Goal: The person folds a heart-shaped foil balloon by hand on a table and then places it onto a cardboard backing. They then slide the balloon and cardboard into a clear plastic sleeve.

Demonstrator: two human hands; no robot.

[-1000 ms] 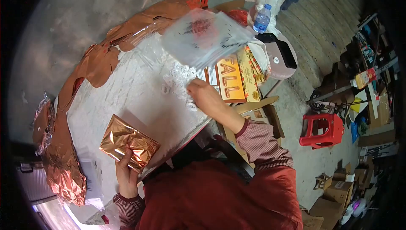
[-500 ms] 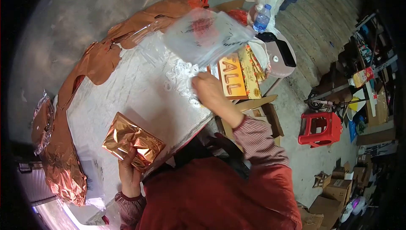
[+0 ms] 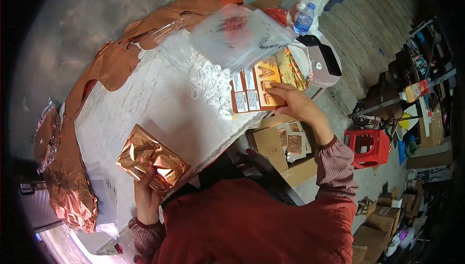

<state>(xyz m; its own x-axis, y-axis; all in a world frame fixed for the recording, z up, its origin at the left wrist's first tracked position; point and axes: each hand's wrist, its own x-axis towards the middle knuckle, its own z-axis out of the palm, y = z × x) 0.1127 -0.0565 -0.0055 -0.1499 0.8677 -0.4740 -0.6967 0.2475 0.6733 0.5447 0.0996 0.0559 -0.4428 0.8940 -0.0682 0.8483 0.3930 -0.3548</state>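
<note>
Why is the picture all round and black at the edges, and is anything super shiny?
Head view: dark, curved border, probably from a very wide lens; bright glints on the copper foil packet in the left hand; whitish shine on the clear plastic sheets.

red top – checked, cuffed sleeves
</note>
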